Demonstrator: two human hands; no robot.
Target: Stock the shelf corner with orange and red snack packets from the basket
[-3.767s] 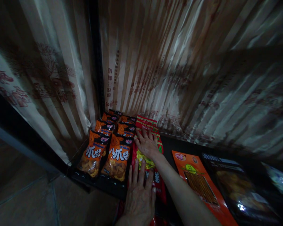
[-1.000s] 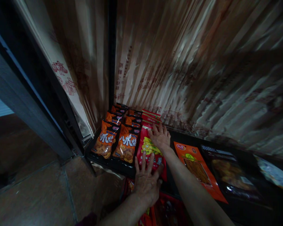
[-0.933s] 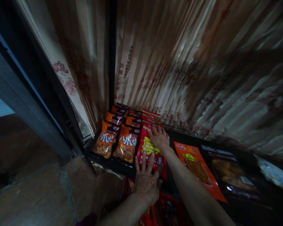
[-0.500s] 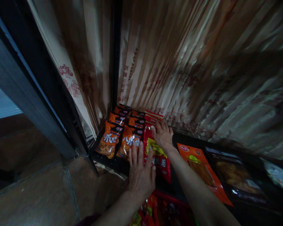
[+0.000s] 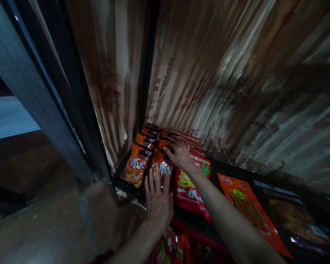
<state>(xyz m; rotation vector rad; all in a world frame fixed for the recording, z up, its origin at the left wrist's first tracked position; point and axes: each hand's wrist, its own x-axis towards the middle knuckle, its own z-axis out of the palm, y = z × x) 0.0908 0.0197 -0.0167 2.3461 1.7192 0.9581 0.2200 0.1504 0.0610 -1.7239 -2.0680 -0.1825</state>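
My left hand (image 5: 158, 201) lies flat with its fingers spread, its fingertips over the lower part of an orange and black snack packet (image 5: 161, 163). My right hand (image 5: 179, 152) reaches to the packets behind that one, fingers apart and slightly bent, fingertips at the upper packets of the same column. A matching orange and black packet (image 5: 137, 167) lies to the left, with more in a row behind it. Beside them on the right is a red snack packet (image 5: 191, 187) with yellow and green print, partly covered by my right forearm. Other red packets (image 5: 194, 141) are behind it.
The packets lie on a black shelf (image 5: 214, 220). Further right are an orange packet (image 5: 247, 212) and a dark packet (image 5: 294, 220). Below are more colourful packets (image 5: 176, 249). A wrinkled printed sheet (image 5: 209, 73) covers the back, and a dark metal post (image 5: 71, 84) stands left.
My right hand has moved left from the red packets to the orange and black ones. My left hand has shifted left, off the red packet. The view has shifted slightly.
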